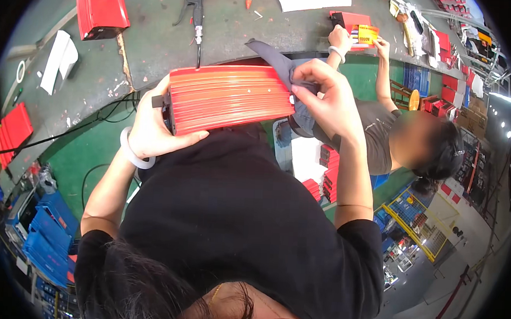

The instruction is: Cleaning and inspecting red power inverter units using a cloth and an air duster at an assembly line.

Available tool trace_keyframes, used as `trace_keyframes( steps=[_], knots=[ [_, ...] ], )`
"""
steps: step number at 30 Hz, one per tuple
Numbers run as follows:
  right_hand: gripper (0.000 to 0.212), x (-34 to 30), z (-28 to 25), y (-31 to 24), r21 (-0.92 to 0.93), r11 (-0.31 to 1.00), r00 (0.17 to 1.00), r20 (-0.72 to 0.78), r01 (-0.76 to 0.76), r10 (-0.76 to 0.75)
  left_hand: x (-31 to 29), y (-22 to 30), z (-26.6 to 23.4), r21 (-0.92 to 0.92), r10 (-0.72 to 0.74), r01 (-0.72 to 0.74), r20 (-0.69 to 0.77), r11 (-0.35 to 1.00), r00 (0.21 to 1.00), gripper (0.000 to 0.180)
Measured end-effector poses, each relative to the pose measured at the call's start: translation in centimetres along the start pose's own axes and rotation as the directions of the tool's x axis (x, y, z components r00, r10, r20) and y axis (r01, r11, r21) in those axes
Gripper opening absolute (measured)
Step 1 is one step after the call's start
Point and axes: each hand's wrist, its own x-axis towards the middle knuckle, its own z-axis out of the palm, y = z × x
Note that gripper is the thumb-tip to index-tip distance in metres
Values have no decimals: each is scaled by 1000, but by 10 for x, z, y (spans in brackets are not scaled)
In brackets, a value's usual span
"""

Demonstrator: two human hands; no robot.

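Note:
A red power inverter (pixel 229 98) with a ribbed metal housing is held up in front of my chest, just off the bench's near edge. My left hand (pixel 154 124) grips its left end, thumb along the lower edge; a black end panel with a dark block sticking out shows there. At the other end, my right hand (pixel 329 100) pinches a dark grey cloth (pixel 274 60) against the housing's corner. Part of the cloth hangs behind the fingers, and the inverter's underside is hidden.
On the grey bench (pixel 152 46) are another red inverter (pixel 102 13), an air blow gun (pixel 193 14) and a white paper piece (pixel 59 59). To the right a co-worker's hands (pixel 340 40) handle a red unit with a yellow label (pixel 368 34). Blue bins (pixel 50 236) stand lower left.

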Motion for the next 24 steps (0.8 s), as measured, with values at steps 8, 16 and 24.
trace_keyframes(
  steps=[8,16,24],
  knots=[
    [27,25,-17,-19,-220,974,970,221,-47,97,13,9,4,151,57,-63,41,987,998,72],
    [35,55,-15,-22,-628,594,744,664,504,71,32,12,12,330,30,-66,112,942,993,68],
    [30,50,1,-2,-625,600,791,612,500,-21,28,13,14,358,21,-48,79,933,997,71]
  ],
)
